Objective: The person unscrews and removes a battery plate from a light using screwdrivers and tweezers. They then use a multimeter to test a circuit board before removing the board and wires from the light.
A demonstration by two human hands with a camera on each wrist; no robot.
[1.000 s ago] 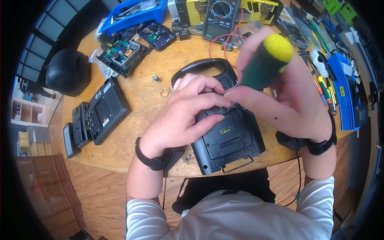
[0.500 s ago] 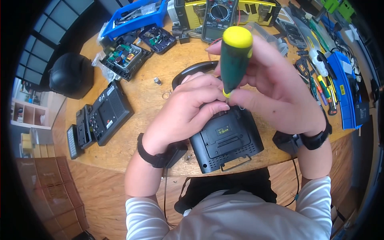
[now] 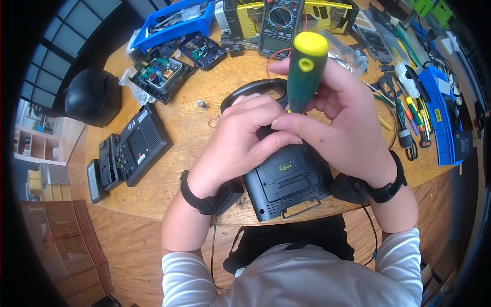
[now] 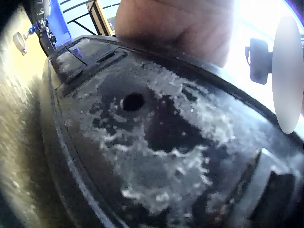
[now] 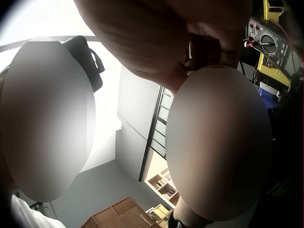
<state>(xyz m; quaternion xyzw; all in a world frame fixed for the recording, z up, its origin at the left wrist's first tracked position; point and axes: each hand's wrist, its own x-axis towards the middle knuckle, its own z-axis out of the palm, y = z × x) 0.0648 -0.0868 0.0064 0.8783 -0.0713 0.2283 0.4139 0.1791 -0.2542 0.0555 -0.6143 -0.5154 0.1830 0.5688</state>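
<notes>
In the head view a black device case with a carry handle lies on the wooden table, its yellow-lettered label facing up. My right hand grips a screwdriver with a green handle and yellow end, held nearly upright over the case's upper part. The screwdriver's tip is hidden behind the fingers. Across the case lies my left hand, knuckles bent and thumb stretched beside the right thumb. Its fingertips are hidden, so I cannot tell what they hold. Close up in the left wrist view, the scuffed case shows a round hole.
Opened black housings and a circuit board box sit at left. A small metal cylinder and a ring lie beside the handle. Behind stand a multimeter and a blue tray. Tools and a blue bin line the right.
The screwdriver swung from leaning right to nearly upright over the case, then shifted slightly right as its handle turned. The right wrist moved inward; the left hand stays on the case.
</notes>
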